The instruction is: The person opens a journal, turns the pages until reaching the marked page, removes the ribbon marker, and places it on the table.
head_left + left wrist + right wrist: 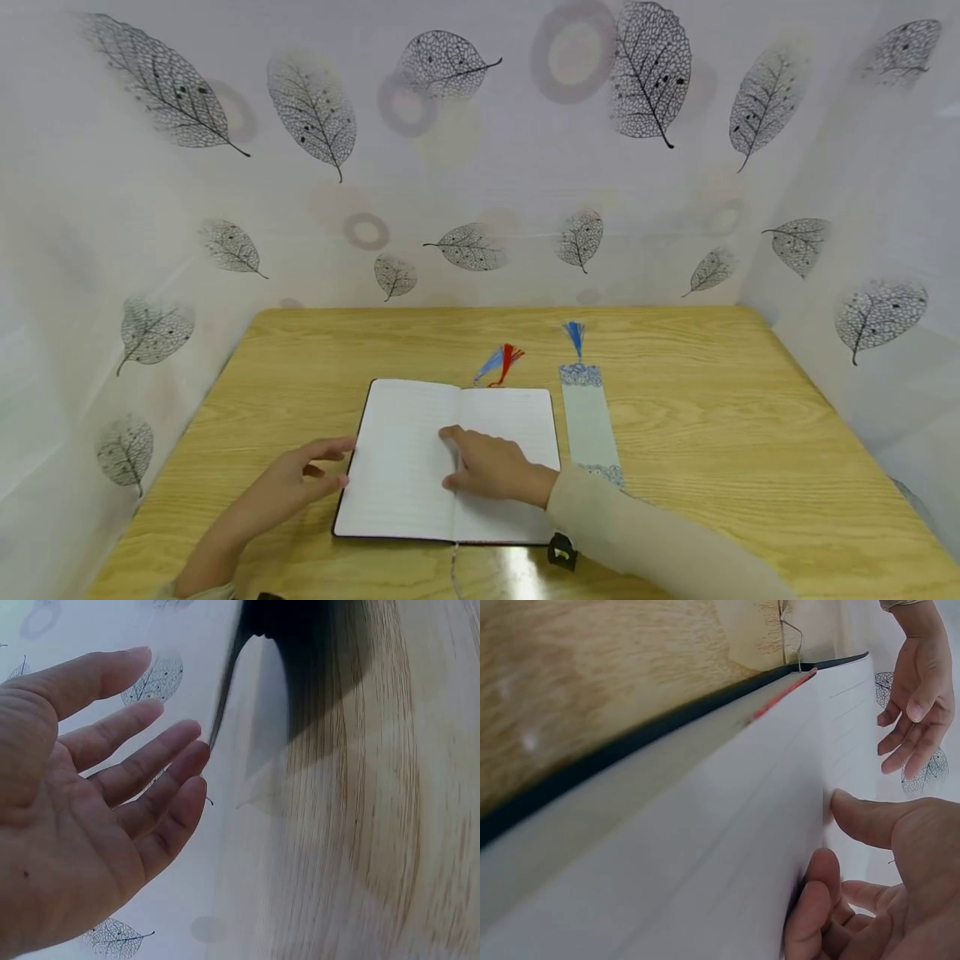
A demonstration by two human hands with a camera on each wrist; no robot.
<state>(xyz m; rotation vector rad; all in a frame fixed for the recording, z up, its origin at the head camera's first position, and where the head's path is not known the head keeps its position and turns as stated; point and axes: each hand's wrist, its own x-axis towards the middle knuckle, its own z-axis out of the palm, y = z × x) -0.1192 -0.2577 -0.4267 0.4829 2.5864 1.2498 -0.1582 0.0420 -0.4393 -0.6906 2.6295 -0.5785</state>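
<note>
Notebook (416,467), probably light, with stiff covers and easily creased pages; I'd take its outer edges.
It lies spread on the bench (712,433), white and ruled inside dark covers; left hand (285,486) relaxed at its left edge, right hand (492,465) pointing by the fold, neither grip grasping anything.

Notebook (405,467) on table (697,433); bookmark (591,427) just right of it; two tassels (507,358) behind its far edge.
</note>
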